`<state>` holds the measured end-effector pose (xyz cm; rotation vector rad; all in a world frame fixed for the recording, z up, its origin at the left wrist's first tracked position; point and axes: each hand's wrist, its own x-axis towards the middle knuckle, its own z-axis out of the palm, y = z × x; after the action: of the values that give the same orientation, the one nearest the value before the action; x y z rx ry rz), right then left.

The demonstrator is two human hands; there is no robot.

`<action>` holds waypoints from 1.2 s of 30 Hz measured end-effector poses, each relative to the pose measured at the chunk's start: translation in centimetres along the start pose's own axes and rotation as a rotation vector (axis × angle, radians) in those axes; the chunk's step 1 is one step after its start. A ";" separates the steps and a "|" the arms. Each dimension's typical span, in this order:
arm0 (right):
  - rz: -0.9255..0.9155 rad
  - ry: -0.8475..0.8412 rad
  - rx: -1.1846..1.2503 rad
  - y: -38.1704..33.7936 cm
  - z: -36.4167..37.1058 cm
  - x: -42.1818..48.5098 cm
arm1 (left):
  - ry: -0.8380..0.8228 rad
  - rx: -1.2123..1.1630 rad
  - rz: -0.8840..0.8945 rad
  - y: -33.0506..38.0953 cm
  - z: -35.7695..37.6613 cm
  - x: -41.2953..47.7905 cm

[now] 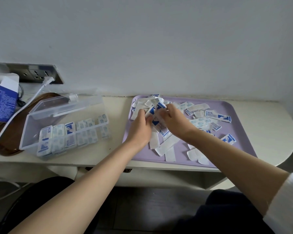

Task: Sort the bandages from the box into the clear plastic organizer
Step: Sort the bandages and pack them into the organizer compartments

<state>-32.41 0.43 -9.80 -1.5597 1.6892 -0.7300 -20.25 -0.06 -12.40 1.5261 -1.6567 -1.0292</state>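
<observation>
1 head-worn wide-angle view, angled forward and down, close over table (117, 114), facing wall (159, 48)

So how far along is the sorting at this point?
Done: the box stands open off to the side, and a row of bandages stands in the clear organizer. In hand: the left hand and right hand together grip a bunch of bandages over the purple tray. Left: many loose bandages lie scattered on that tray.

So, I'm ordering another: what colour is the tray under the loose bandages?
Pale lilac flat plastic tray, clearest in the head view.
</observation>
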 end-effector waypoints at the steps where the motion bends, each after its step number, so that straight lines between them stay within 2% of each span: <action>1: 0.003 0.022 0.001 0.2 0.0 0.0 | 0.010 -0.024 -0.010 0.0 0.1 0.1; 9: -0.024 0.112 0.088 1.1 -0.4 0.5 | 0.109 -0.156 -0.074 0.1 0.2 0.4; 20: 0.007 -0.019 0.098 0.5 0.4 0.0 | 0.058 -0.200 -0.101 1.8 0.7 -0.7; 28: -0.032 0.013 0.137 0.9 0.6 0.1 | -0.013 -0.200 -0.185 1.8 0.7 -0.4; 32: -0.094 0.037 0.037 0.5 0.6 0.2 | -0.100 -0.250 -0.206 1.3 0.5 -0.3; 34: -0.160 0.079 -0.104 0.5 0.2 0.2 | -0.011 -0.287 -0.170 0.9 0.0 -0.2; 36: -0.275 0.095 -0.387 0.9 -0.1 0.1 | 0.114 -0.217 -0.041 0.5 -0.7 -0.1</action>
<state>-33.04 0.45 -10.46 -2.0858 1.7805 -0.6459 -19.85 -0.01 -11.63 1.4521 -1.3930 -1.0847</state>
